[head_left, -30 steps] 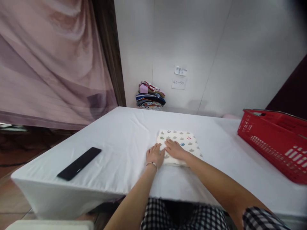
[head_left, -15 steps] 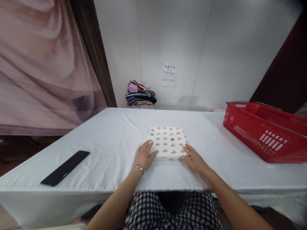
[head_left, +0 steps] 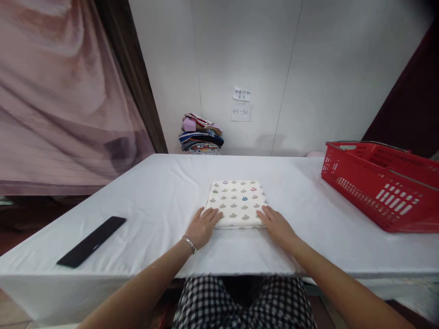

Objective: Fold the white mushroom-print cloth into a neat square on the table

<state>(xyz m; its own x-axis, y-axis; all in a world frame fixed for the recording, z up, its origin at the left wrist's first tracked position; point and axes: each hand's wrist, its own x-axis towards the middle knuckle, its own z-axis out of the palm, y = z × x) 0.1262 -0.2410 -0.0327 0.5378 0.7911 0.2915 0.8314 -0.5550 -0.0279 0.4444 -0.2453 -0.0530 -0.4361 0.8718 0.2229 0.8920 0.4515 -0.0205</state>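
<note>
The right hand (head_left: 278, 228), which a second earlier had lain across the top of the folded patterned cloth (head_left: 236, 201), rested at its near right corner, while the left hand (head_left: 200, 227) lay at the near left corner. The cloth sat flat on the white table (head_left: 164, 196) between the two hands and just beyond them, its upper face bare of fingers but for those corners. That suggested the work had passed from the top surface to the edges, with the folding seemingly well along. Both hands were loose, fingers extended and touching the cloth without clenching; whether any fingertip or thumb reached beneath the lower layers could not be told. The cloth's underside and the number of its folds were hidden. Well to the right of the right hand, a red basket (head_left: 368, 194) was cut off by the frame, its floor out of sight. A dark flat object (head_left: 92, 242), left of the left hand, was hard to identify, and the upper paper sign (head_left: 242, 93), far beyond both hands, was too small to read surely.
</note>
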